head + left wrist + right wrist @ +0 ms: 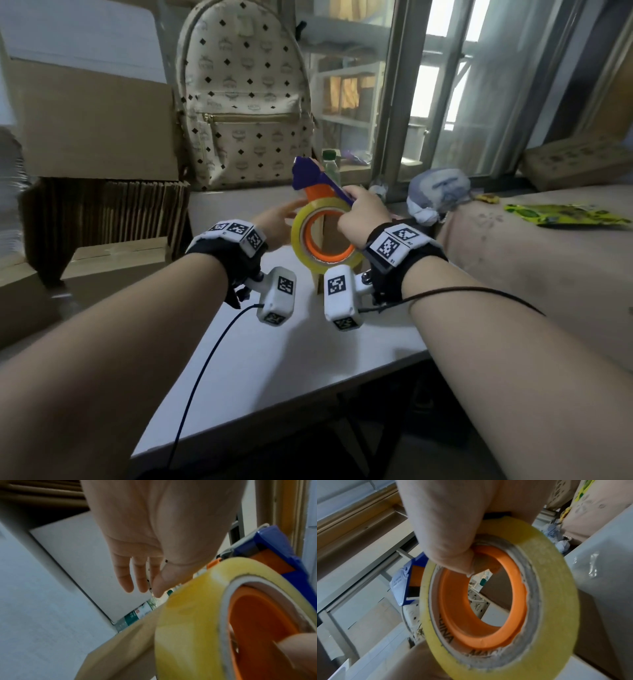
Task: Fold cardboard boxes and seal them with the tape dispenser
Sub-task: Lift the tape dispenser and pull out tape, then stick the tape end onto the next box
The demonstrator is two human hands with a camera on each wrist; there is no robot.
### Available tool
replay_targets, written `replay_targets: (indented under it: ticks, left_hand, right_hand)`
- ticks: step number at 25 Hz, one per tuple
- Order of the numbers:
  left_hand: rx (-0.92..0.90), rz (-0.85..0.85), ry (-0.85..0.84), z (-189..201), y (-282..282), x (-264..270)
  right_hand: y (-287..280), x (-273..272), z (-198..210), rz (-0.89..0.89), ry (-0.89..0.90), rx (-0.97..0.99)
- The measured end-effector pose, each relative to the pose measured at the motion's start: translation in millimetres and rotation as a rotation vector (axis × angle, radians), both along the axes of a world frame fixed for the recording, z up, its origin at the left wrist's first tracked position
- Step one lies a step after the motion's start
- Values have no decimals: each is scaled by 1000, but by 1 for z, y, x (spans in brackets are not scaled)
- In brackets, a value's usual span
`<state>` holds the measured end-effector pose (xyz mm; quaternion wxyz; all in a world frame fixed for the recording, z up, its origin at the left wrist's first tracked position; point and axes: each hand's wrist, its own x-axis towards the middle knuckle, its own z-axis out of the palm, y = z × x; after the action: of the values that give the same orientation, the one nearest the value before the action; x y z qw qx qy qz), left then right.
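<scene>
A tape dispenser with a yellow tape roll, an orange core and a blue cutter head is held upright above the white table. My right hand grips it, fingers hooked through the orange core. My left hand is beside the roll's left edge, fingers straight; whether it touches the roll I cannot tell. A small brown cardboard box stands right behind and under the roll, its edge below my left hand.
A cream patterned backpack stands at the back. A large cardboard box rests on stacked flat cartons at left. A green-capped bottle, a grey bundle and a green packet lie to the right.
</scene>
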<state>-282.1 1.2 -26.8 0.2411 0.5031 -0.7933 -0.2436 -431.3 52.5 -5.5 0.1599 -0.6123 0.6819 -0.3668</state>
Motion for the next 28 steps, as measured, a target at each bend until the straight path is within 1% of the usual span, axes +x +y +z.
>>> replay_targets:
  ticks: [2, 4, 8, 10, 12, 15, 17, 18, 20, 22, 26, 28]
  left_hand:
    - [-31, -44, -114, -1, -10, -10]
    - [-13, -48, -140, -5, -19, -15]
    - [-82, -10, -167, -12, -21, -31]
    - [-114, 48, -126, -12, -18, -39]
    - [-190, 93, -31, -14, -19, -43]
    - [-251, 172, 70, -16, -16, -39]
    - [-256, 205, 102, -14, -13, -26]
    - [-261, 196, 89, -12, -12, -18]
    - [-241, 150, -7, -6, -6, 4]
    - [-201, 124, -52, 0, 6, 26]
    - [-278, 116, -150, 8, 36, 78]
    - [-252, 133, -171, 11, 50, 104]
  right_hand:
    - [-2, -12, -1, -6, -15, -8]
    - [-5, -26, -3, -13, -60, -16]
    - [-10, -45, -11, -28, -158, -31]
    - [-10, -50, -14, -55, -220, -51]
    - [-8, -53, -16, -77, -287, -59]
    - [-8, -51, -18, -57, -301, -53]
    - [-9, -43, -17, -13, -279, -37]
    - [-10, -39, -17, 15, -278, -28]
    - [-9, -26, -14, 81, -279, 2]
    - [-6, -12, -12, 154, -265, 36]
    - [1, 26, -6, 264, -277, 58]
    - [6, 48, -2, 315, -282, 62]
